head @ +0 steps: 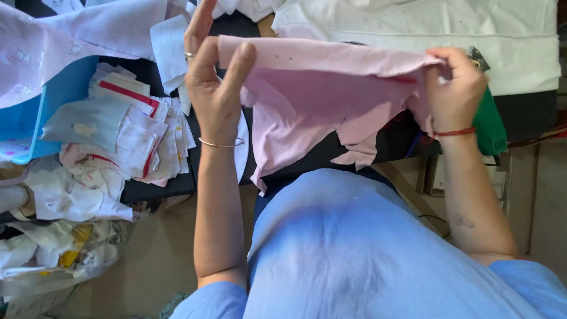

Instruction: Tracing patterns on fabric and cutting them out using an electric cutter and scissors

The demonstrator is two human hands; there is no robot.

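We hold a piece of pink cloth (pixel 319 88) up in front of us, stretched between our two hands above the dark worktop (pixel 159 190). Our left hand (pixel 215 88) grips the cloth at its left end: the thumb and one of the fingers (pixel 241 59) pinch the top edge, while the other fingers stand up loosely behind it. A ring sits on one of them, and a thin bangle (pixel 220 143) circles the wrist. Our right hand (pixel 455 88) closes over the cloth's right end, the fingers curled and pressed together on a bunched fold, with a red thread (pixel 453 133) tied round the wrist.

The top edge of the cloth runs nearly straight from hand to hand, tilting slightly down to the right. Below that edge the cloth hangs free in uneven flaps, the longest reaching down toward our blue shirt (pixel 366 248).

To the left, on the worktop, lies a heap of small white and pale fabric scraps (pixel 127 139), some edged in red. Further left a larger pale lilac sheet (pixel 65 44) drapes over a blue tray (pixel 65 88). Behind the pink cloth, at the top right, a folded white fabric (pixel 449 29) rests flat. Just beside our right hand, partly hidden by it, something green (pixel 490 124) shows. Lower left, near the floor, sit crumpled clear plastic bags (pixel 59 254).
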